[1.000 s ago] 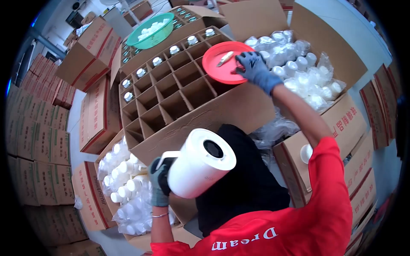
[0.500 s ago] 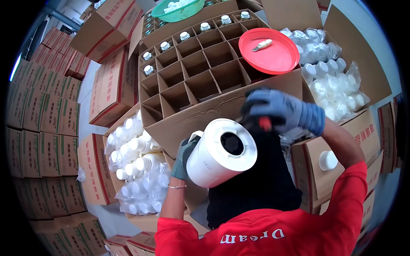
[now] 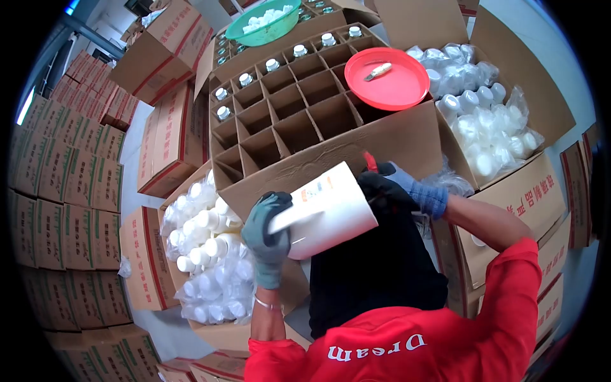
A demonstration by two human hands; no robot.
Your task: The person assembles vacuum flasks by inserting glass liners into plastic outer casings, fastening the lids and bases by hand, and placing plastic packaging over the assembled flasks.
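Observation:
My left hand (image 3: 267, 232), in a grey-green glove, is closed round the handle of a white jug (image 3: 334, 213). The jug is tilted on its side above my lap, with a coloured label on its upper face. At the jug's right end is my right hand (image 3: 398, 188), in a grey-blue glove with a black palm. Its fingers are curled around a tool with a red end (image 3: 369, 160), whose kind I cannot make out. Just beyond the jug stands a carton (image 3: 331, 149) with cardboard dividers, holding several white-capped bottles (image 3: 272, 65) along its far and left sides.
A red round tray (image 3: 398, 92) with a knife (image 3: 379, 71) rests on the carton's right corner. Behind it, a green basin (image 3: 264, 35) holds white pieces. Bagged white bottles (image 3: 203, 251) lie to the left, with more bagged containers (image 3: 496, 130) at right. Stacked cartons (image 3: 70, 184) line the left.
The jug has turned from showing its round end with a dark centre to lying sideways. My right hand has come down to the jug's right end, and my left hand has shifted slightly.

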